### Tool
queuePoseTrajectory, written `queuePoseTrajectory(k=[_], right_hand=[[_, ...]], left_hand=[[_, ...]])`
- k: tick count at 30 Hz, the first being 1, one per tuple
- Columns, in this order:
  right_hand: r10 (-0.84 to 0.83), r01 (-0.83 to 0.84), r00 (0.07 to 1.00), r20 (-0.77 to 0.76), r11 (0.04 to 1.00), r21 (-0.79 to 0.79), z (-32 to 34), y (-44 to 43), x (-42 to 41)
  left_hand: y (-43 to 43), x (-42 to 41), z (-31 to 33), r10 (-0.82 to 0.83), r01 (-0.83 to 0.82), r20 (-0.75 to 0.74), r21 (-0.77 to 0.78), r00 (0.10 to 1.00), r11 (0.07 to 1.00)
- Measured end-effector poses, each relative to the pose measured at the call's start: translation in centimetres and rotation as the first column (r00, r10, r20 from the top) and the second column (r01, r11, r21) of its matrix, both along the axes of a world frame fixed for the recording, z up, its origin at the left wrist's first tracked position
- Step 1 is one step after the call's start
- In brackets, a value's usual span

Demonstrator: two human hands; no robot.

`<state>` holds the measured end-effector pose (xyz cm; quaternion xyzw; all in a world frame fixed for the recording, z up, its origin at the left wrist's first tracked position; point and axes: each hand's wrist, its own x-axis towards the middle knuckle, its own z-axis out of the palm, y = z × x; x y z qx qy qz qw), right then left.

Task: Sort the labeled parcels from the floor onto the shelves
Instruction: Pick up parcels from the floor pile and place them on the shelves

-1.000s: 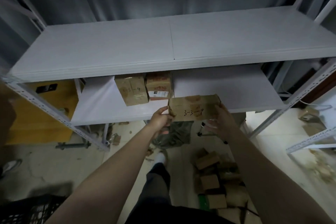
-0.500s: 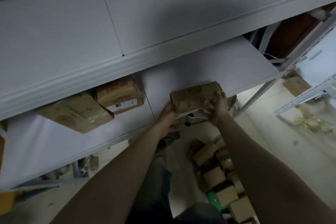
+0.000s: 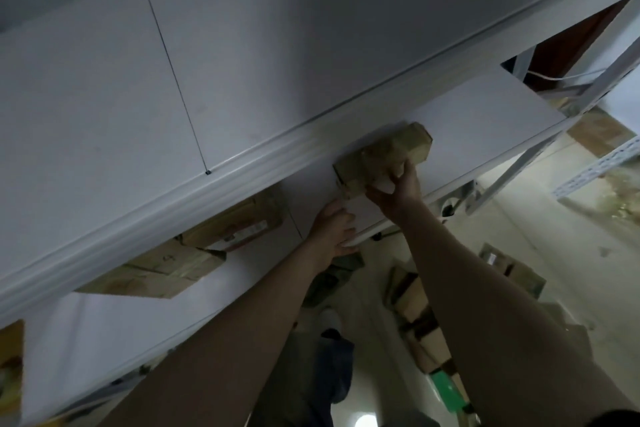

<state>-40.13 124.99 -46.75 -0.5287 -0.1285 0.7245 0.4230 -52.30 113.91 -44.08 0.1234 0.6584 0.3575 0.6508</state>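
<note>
A brown cardboard parcel (image 3: 384,158) lies on the lower white shelf (image 3: 485,121), partly under the front lip of the upper shelf (image 3: 242,62). My right hand (image 3: 398,184) grips the parcel's near end, fingers curled against it. Off the parcel, my left hand (image 3: 334,227) rests with relaxed fingers on the lower shelf's front edge. Two other parcels stand further left on the same shelf: one with a printed label (image 3: 239,229) and a plain one (image 3: 162,270).
Several loose parcels (image 3: 419,319) lie on the pale floor below my right arm, with a green item (image 3: 446,388) among them. A slotted metal upright (image 3: 519,163) of the rack stands at the right. My leg and shoe (image 3: 329,322) are below the shelf.
The parcel has gone further in onto the lower shelf. My left hand has come off it and dropped to the shelf edge; my right hand still holds it. The view has tilted.
</note>
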Motion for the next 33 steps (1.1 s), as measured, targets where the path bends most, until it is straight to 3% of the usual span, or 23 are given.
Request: queuePoseTrajectory(k=[6, 10, 14, 19, 26, 33], right_hand=[[-0.012, 0.012, 0.983, -0.182, 1.000, 0.000, -0.1, 3.2, -2.4], [0.035, -0.031, 0.995, -0.094, 0.999, 0.039, -0.3, 1.5, -0.4], [-0.112, 0.105, 0.981, -0.159, 0.993, -0.049, -0.6, -3.7, 6.8], [-0.172, 0.161, 0.984, -0.043, 0.967, -0.196, -3.4, -13.9, 20.3], [-0.294, 0.312, 0.950, 0.105, 0.865, -0.394, -11.3, -28.1, 34.3], [-0.373, 0.426, 0.903, 0.213, 0.719, -0.549, -25.3, -35.3, 36.6]], left_hand=[[0.0, -1.6, -0.9, 0.017, -0.018, 0.021, 0.021, 1.000, 1.000], [-0.8, -0.8, -0.5, -0.019, 0.020, -0.062, 0.017, 0.998, 1.000], [-3.4, 3.4, 0.5, -0.040, 0.038, -0.056, -0.048, 0.998, 0.998], [-7.1, 13.3, -0.7, -0.252, 0.245, -0.032, -0.137, 0.967, 0.960], [-11.4, 25.2, -9.6, -0.492, 0.484, 0.041, -0.268, 0.870, 0.833], [-12.3, 31.4, -24.6, -0.655, 0.628, 0.048, -0.345, 0.754, 0.698]])
